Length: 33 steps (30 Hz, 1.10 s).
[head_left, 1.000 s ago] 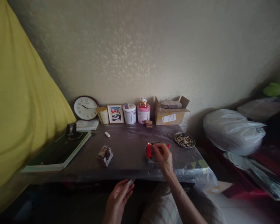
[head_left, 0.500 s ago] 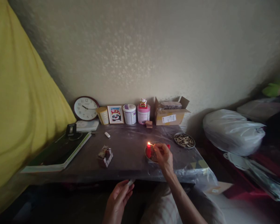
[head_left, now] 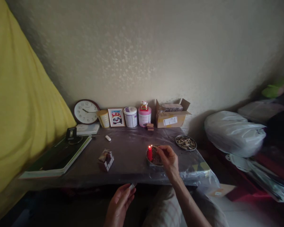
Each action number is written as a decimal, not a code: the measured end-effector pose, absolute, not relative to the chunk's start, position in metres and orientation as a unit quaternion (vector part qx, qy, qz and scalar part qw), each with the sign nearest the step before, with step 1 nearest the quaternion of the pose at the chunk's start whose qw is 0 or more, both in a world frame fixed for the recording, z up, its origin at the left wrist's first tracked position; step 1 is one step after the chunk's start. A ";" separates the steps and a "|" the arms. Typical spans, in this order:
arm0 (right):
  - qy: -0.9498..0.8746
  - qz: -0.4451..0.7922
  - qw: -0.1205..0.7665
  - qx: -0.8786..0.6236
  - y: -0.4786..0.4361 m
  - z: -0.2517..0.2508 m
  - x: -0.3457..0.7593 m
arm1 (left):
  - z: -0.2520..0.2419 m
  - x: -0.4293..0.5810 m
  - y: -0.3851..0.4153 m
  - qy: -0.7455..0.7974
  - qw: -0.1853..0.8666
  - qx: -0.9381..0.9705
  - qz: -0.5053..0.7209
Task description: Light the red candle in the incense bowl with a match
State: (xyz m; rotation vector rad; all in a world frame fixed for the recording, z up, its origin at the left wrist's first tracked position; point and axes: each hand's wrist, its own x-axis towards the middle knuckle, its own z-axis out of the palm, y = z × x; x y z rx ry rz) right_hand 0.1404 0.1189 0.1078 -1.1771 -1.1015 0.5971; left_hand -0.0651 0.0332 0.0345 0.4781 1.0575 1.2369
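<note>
My right hand (head_left: 169, 160) pinches a thin match (head_left: 154, 146) that points left. A small flame glows at its tip, close beside the top of an upright red candle (head_left: 150, 154), where a bright spot also shows. The candle stands at the left side of a round dish (head_left: 154, 165) with dark bits in it, partly behind my right hand. Low in front of the table edge, my left hand (head_left: 120, 200) is closed on a small whitish matchbox (head_left: 132, 186), mostly covered by the fingers.
A plate of loose matches (head_left: 186, 142) lies right of my right hand. A cube-patterned block (head_left: 106, 160) and a white stick-like piece (head_left: 108, 138) lie left. Along the wall stand a clock (head_left: 86, 112), a framed picture (head_left: 116, 117), tins and an open carton (head_left: 171, 118).
My right hand has drawn slightly right with the match, and the flame at its tip looks smaller. A bright spot now shows on the candle's top. My left hand stays about the same.
</note>
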 end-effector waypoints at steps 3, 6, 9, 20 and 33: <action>-0.470 0.280 0.675 -0.495 0.110 0.130 0.156 | 0.034 -0.066 0.034 0.469 0.663 0.209 0.545; -0.446 0.318 0.715 -0.435 0.099 0.159 0.184 | 0.034 -0.066 0.034 0.461 0.669 0.214 0.542; -0.431 0.329 0.751 -0.376 0.090 0.175 0.219 | 0.033 -0.066 0.034 0.458 0.676 0.214 0.537; -0.390 0.151 0.730 -0.540 0.070 0.154 0.315 | 0.023 -0.061 0.037 0.456 0.708 0.198 0.501; -0.346 0.118 0.600 -0.711 0.097 0.054 0.358 | 0.011 -0.059 0.043 0.435 0.747 0.195 0.463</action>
